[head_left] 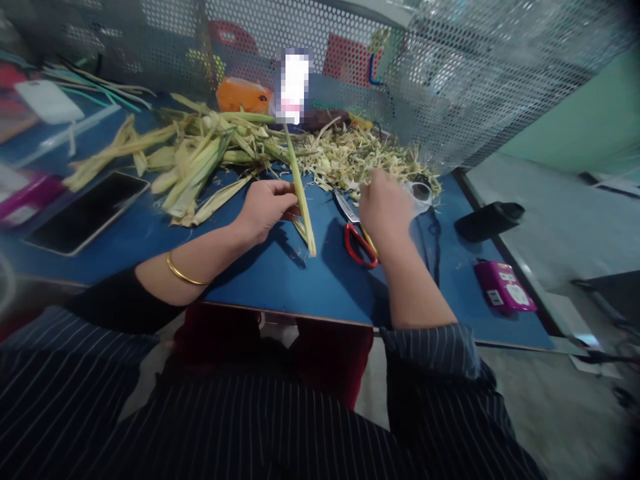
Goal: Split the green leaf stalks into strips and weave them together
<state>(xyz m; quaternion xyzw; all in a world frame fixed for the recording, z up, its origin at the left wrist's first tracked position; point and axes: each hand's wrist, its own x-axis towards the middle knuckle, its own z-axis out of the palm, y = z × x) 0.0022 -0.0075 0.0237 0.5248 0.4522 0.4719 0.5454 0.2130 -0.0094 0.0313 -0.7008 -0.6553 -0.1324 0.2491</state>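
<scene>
My left hand (270,208) is closed on a long pale green-yellow husk strip (301,193), which stands out past the fingers and ends low over the blue table. My right hand (384,203), slightly blurred, is above the table beside the scissors; its fingers are bent together, and what they hold, if anything, is hidden. Scissors with red handles (361,247) lie just left of it, blades pointing away. A heap of husk scraps (345,150) lies behind my right hand. Longer husk leaves (195,157) are piled behind and left of my left hand.
On the blue table (280,287) are a black phone (87,212) at left, a white roll (420,193), a black cylinder (489,221) and a purple packet (505,287) at right. An orange packet (243,95) sits before the perforated metal screen (440,87).
</scene>
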